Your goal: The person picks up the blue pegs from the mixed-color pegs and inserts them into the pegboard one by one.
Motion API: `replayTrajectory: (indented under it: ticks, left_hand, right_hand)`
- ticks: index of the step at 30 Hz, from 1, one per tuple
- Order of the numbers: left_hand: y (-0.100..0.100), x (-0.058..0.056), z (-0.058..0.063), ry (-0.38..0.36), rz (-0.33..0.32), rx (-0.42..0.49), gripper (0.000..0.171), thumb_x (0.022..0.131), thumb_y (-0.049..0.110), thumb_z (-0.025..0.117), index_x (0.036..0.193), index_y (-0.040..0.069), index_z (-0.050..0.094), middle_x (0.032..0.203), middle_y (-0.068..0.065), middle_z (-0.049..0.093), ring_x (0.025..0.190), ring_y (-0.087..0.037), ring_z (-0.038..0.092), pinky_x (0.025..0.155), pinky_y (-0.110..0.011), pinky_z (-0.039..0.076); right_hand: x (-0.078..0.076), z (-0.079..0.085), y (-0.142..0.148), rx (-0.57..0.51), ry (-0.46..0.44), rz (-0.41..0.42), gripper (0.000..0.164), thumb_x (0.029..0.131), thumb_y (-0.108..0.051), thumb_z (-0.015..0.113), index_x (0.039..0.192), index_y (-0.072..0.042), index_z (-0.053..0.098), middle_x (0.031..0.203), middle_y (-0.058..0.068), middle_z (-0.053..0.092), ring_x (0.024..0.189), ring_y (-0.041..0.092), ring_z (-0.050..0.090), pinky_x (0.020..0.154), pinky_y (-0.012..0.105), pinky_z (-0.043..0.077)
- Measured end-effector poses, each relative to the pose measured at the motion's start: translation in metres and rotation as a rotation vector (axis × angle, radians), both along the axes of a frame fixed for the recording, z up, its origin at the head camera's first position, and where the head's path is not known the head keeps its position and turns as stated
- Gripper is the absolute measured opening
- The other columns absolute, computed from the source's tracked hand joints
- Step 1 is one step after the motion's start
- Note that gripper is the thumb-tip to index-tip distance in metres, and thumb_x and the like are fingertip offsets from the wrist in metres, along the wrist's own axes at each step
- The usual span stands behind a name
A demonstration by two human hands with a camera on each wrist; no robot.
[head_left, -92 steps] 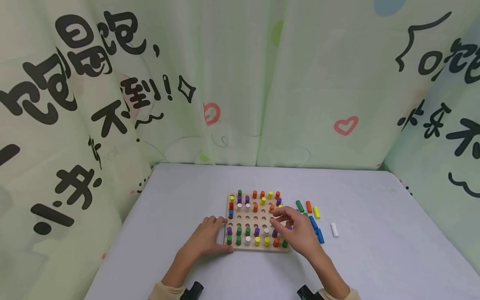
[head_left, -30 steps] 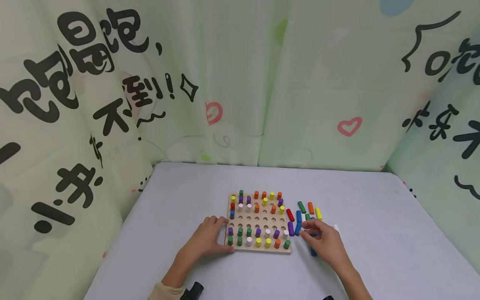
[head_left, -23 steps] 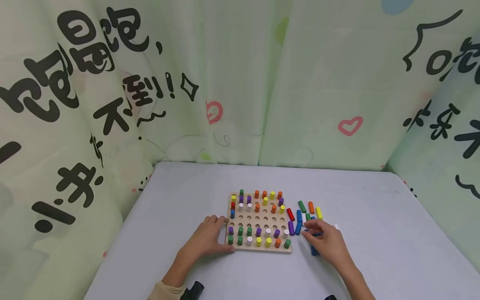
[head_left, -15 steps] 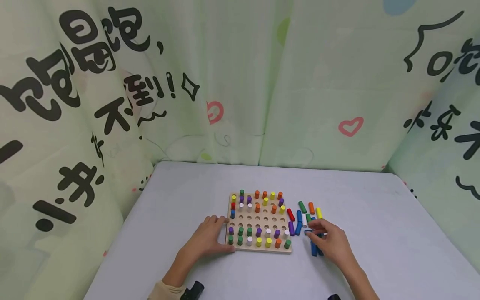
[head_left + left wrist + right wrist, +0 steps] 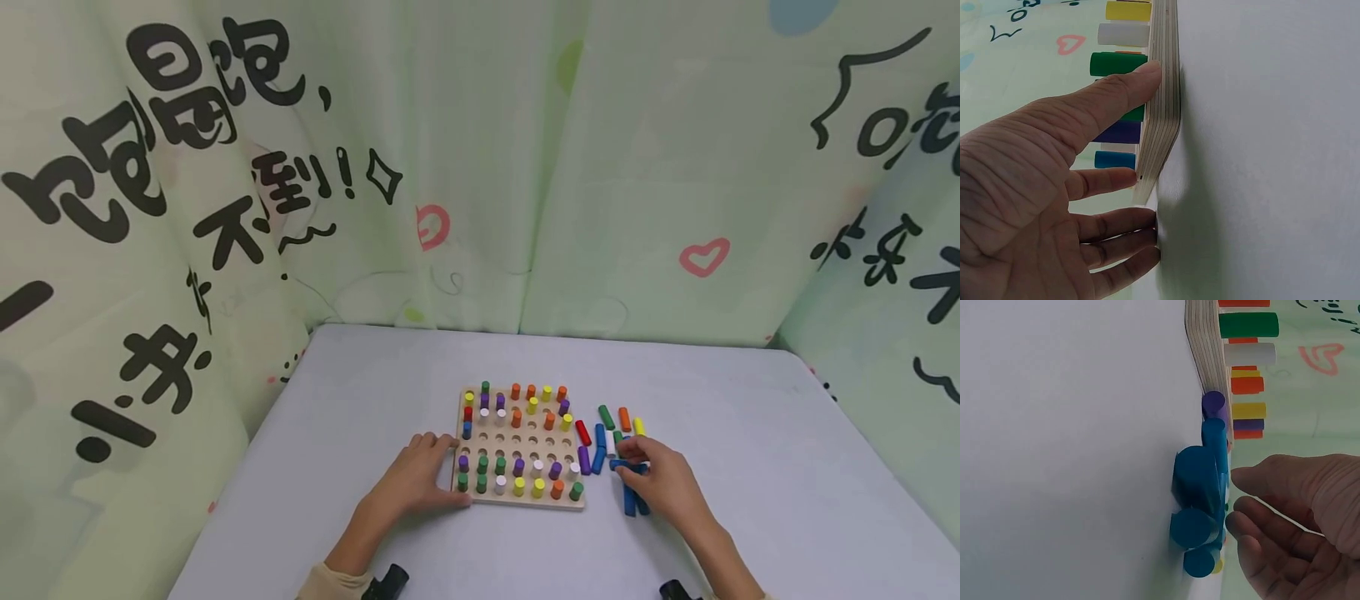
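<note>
A wooden pegboard with coloured pegs standing in several of its holes lies on the table in the head view. My left hand rests at its left side; in the left wrist view the straight thumb touches the front edge and the index fingertip reaches the side. Right of the board, my right hand hovers by a cluster of loose blue pegs. One blue peg lies crosswise beneath its fingertips. In the right wrist view the thumb and fingers are parted beside the blue pegs, with nothing between them.
Loose pegs lie between board and right hand: red, purple, green, orange and yellow. A white table carries everything, and a printed curtain hangs behind and at both sides.
My right hand has left the board's right side and moved right to the loose blue pegs. Lately it has shifted slightly right, uncovering more of the crosswise blue peg. The left hand stays put.
</note>
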State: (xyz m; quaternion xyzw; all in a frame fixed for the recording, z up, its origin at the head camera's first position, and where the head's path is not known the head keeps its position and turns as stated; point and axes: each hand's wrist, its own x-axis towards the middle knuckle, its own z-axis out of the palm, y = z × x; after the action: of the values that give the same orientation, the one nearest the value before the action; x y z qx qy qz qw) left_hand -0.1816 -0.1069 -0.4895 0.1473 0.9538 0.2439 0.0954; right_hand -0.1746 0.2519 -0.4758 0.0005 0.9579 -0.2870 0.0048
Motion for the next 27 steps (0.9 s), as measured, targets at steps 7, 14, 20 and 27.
replayTrajectory:
  ticks: [7, 14, 20, 27]
  left_hand:
    - [0.0008, -0.0002, 0.001, -0.001, -0.001, -0.01, 0.083, 0.073, 0.05, 0.09, 0.138, 0.008, 0.058, 0.122, -0.016, 0.059, 0.107, -0.029, 0.054, 0.097, -0.052, 0.049]
    - [0.0019, -0.0007, -0.0001, -0.004, 0.002, -0.019, 0.083, 0.073, 0.05, 0.089, 0.137, 0.008, 0.058, 0.121, -0.015, 0.059, 0.106, -0.028, 0.053, 0.097, -0.051, 0.049]
    - [0.002, -0.0012, -0.0011, 0.003, 0.003, -0.024, 0.083, 0.073, 0.05, 0.089, 0.137, 0.008, 0.058, 0.119, -0.014, 0.059, 0.105, -0.027, 0.053, 0.095, -0.051, 0.05]
    - [0.002, -0.0016, -0.0018, 0.001, 0.006, -0.021, 0.082, 0.073, 0.05, 0.089, 0.137, 0.009, 0.058, 0.119, -0.014, 0.059, 0.105, -0.027, 0.053, 0.095, -0.051, 0.05]
  right_hand:
    - [-0.0076, -0.0027, 0.0003, 0.055, -0.054, 0.03, 0.031, 0.087, -0.006, 0.078, 0.115, 0.0, 0.068, 0.102, 0.008, 0.07, 0.093, 0.024, 0.064, 0.088, 0.048, 0.056]
    - [-0.0092, -0.0069, -0.0012, 0.079, -0.049, 0.064, 0.028, 0.087, -0.003, 0.078, 0.113, 0.0, 0.069, 0.101, 0.007, 0.071, 0.092, 0.022, 0.066, 0.09, 0.049, 0.056]
    - [-0.0098, -0.0074, -0.0023, 0.094, -0.037, 0.066, 0.028, 0.087, -0.004, 0.078, 0.114, 0.0, 0.069, 0.1, 0.006, 0.071, 0.092, 0.021, 0.065, 0.091, 0.049, 0.056]
    - [-0.01, -0.0087, -0.0023, 0.107, -0.012, 0.076, 0.026, 0.088, -0.005, 0.077, 0.113, -0.001, 0.069, 0.1, 0.006, 0.071, 0.092, 0.022, 0.065, 0.09, 0.049, 0.055]
